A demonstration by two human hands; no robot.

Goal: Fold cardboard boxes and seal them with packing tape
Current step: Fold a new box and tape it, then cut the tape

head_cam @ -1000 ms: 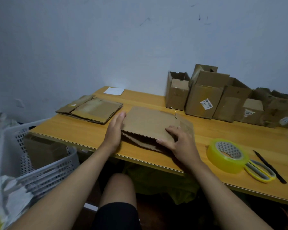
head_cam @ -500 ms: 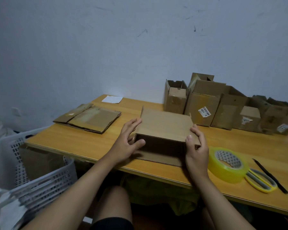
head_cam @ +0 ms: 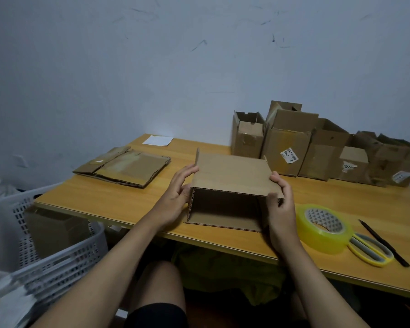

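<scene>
Cardboard, plain brown, forms an opened-up box [head_cam: 234, 185] lying on its side near the front edge of a wooden desk [head_cam: 133, 202], its open end facing the viewer so the hollow inside shows. The left hand [head_cam: 175, 195] lies flat against the box's left wall with its fingers [head_cam: 187, 171] straight and relaxed. The right hand [head_cam: 281, 207] curls round the right wall, thumb inside the opening and fingers over the top corner.

Just right of that hand lies a roll of yellow packing tape [head_cam: 323, 227]; yellow-handled scissors [head_cam: 371, 250] touch the roll, and a black pen [head_cam: 384, 242] lies beside them. A row of assembled boxes [head_cam: 317, 147] stands against the blue-grey wall [head_cam: 152, 67] behind the box, some bearing white labels. A stack of flattened cardboard [head_cam: 126, 166] lies on the left of the desk, well apart from the hands, and a white slip of paper [head_cam: 158, 140] sits by the wall. A white slatted basket [head_cam: 57, 252] stands on the left below desk level.

A second ago the box lay nearly flat under both palms; half a second ago it was partly raised; now it stands squarer, with the left thumb no longer hooked at its front corner.
</scene>
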